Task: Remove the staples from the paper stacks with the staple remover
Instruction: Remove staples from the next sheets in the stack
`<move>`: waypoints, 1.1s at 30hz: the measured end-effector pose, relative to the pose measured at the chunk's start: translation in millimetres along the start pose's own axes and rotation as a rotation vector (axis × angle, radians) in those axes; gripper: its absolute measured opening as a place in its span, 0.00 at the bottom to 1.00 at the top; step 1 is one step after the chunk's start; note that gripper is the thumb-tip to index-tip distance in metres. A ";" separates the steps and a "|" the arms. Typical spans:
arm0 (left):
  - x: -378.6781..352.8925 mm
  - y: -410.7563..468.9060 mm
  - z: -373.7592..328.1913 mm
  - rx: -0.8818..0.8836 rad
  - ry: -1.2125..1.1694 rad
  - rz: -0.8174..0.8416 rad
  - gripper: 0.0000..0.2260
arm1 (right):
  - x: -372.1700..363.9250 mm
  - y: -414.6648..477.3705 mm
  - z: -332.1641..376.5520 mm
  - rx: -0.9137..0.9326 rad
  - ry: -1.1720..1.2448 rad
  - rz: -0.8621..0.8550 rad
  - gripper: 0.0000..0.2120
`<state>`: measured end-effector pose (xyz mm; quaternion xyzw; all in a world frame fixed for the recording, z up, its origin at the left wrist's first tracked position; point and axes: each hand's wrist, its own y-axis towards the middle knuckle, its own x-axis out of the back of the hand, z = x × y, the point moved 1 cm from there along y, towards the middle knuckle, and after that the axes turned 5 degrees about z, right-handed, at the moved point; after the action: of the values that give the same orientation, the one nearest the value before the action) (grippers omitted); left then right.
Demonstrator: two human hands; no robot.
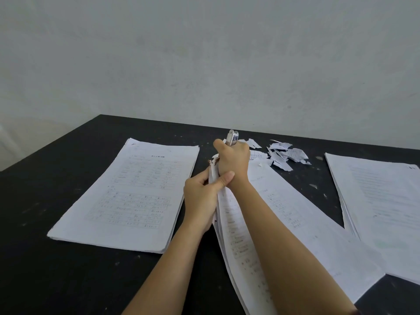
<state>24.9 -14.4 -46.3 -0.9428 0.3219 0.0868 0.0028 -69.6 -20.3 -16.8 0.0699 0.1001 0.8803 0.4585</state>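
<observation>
Black table (68, 269) — right hand (233, 161) grips staple remover (232, 137) mid-table.

On the black table (68, 258), the left hand (201, 196) pinches the raised edge of the middle paper stack (295, 223) while the right hand (233, 161) grips a silver staple remover (232, 137) at its top corner — flat stacks lie left (127, 194) and right (381, 205), with torn paper scraps (285, 155) behind.

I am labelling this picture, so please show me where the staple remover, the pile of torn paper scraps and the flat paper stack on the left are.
staple remover (232, 137): head view, on its metal end above the right fist.
torn paper scraps (286, 155): head view, middle of the pile.
flat paper stack (133, 193): head view, centre of its top sheet.
</observation>
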 end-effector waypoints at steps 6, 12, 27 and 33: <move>5.8 0.4 0.8 -0.016 0.029 0.017 0.08 | 1.4 2.7 -4.1 -0.022 -0.040 -0.011 0.22; 2.3 -1.3 0.7 0.018 0.013 -0.007 0.08 | 2.7 8.0 -8.8 -0.025 -0.033 0.015 0.23; 13.7 7.3 -0.1 0.371 -0.324 -0.119 0.07 | 38.6 18.3 17.3 -0.158 -0.064 0.220 0.09; 15.4 6.1 -3.7 0.335 -0.350 -0.096 0.06 | 49.2 9.5 21.7 -0.145 -0.519 0.597 0.03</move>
<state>33.8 -28.8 -44.9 -0.9140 0.2812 0.1939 0.2189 -100.5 17.2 8.1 0.2833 -0.1060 0.9327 0.1963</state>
